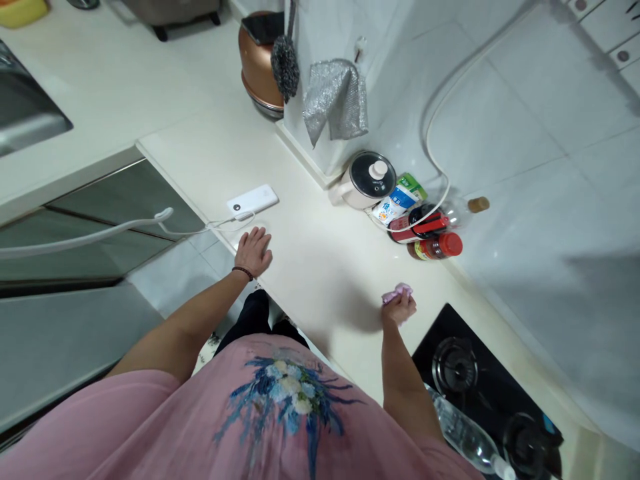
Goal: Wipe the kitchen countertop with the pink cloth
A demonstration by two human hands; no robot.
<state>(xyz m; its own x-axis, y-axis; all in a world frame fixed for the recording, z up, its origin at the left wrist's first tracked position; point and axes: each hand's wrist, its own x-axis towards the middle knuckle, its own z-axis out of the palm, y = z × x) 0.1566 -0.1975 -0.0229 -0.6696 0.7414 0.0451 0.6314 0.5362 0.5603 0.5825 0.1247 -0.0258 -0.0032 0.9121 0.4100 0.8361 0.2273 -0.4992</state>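
The right hand (399,309) had its fingers wrapped around a crumpled pale-pink cloth (397,292) on the smooth cream table (310,267); the left hand (253,252) rested open at the edge.

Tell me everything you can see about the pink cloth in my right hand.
The pink cloth is pale, slightly lilac, and looks thin and soft. It is bunched into a crumpled wad, so its full shape and edges can't be made out. Your right hand grips it and hides part of it, with folds sticking out past the fingers. It sits low at the pale counter, near the black hob; whether it presses on the surface isn't clear.
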